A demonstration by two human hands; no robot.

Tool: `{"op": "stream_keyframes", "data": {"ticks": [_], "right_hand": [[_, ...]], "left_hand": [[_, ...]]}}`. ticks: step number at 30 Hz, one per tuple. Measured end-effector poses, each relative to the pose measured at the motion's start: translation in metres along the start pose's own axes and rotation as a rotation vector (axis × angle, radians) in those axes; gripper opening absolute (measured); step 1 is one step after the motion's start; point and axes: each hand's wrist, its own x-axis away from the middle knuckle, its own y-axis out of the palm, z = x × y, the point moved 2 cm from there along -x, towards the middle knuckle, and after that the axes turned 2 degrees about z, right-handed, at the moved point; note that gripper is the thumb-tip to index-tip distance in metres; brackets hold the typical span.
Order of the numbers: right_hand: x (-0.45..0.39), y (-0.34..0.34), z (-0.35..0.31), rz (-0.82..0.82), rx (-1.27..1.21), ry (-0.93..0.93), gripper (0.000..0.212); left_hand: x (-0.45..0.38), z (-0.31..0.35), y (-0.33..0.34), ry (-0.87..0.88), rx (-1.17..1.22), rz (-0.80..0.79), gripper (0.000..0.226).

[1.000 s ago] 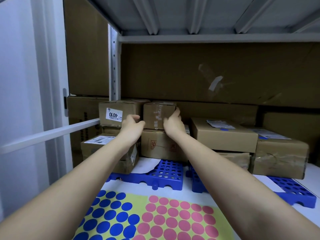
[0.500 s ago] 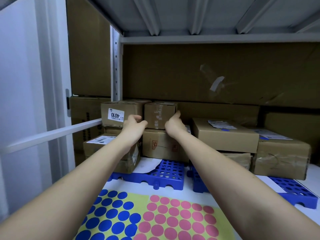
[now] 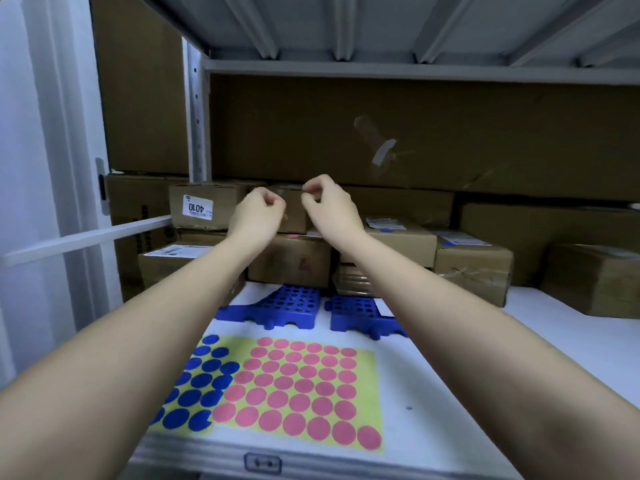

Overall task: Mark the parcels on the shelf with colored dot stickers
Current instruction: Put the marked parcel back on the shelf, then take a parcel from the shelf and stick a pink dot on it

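Note:
Several brown cardboard parcels stand at the back of the shelf. A small parcel (image 3: 293,213) sits on top of a larger one (image 3: 291,263). In front of the small parcel my left hand (image 3: 259,216) and my right hand (image 3: 329,207) are raised, both with fingers curled and apart from its sides. I see nothing held in either hand. Near the front edge lie a sheet of blue dot stickers (image 3: 204,382) and a sheet of pink dot stickers (image 3: 301,386). A pink spot (image 3: 293,234) shows on the top of the lower parcel.
A parcel labelled 4010 (image 3: 204,209) stands to the left, and more parcels (image 3: 401,244) (image 3: 474,268) (image 3: 595,278) to the right. Blue perforated plastic trays (image 3: 277,306) (image 3: 360,315) lie under the stack. The white shelf board (image 3: 450,375) lies below, with a steel upright (image 3: 197,116) at the left.
Both hands have let go of the small parcel's sides and lifted slightly, with fingers curling in. The view has tilted down, showing more of the sticker sheets.

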Motion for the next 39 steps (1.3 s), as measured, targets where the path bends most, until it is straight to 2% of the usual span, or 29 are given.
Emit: {"op": "stream_keyframes", "data": {"ticks": [6,15,24,30,34,39], "right_hand": [[0.038,-0.061,0.012,0.058,0.136,0.010,0.006],[0.082,-0.159,0.061,0.122,0.254,0.128,0.017],[0.119,-0.248,0.135,0.194,0.357,0.269,0.021],[0.136,-0.296,0.190,0.196,0.396,0.386,0.021],[0.143,-0.326,0.228,0.210,0.402,0.474,0.019],[0.141,-0.357,0.276,0.218,0.471,0.573,0.016]], "left_hand": [[0.041,0.046,0.032,0.103,-0.171,-0.071,0.019],[0.096,0.107,0.102,0.187,-0.138,-0.235,0.015],[0.147,0.156,0.195,0.144,0.031,-0.415,0.015],[0.170,0.175,0.257,0.069,0.164,-0.501,0.002],[0.183,0.186,0.305,0.010,0.219,-0.598,0.013],[0.192,0.198,0.361,-0.015,0.179,-0.661,0.029]]}}
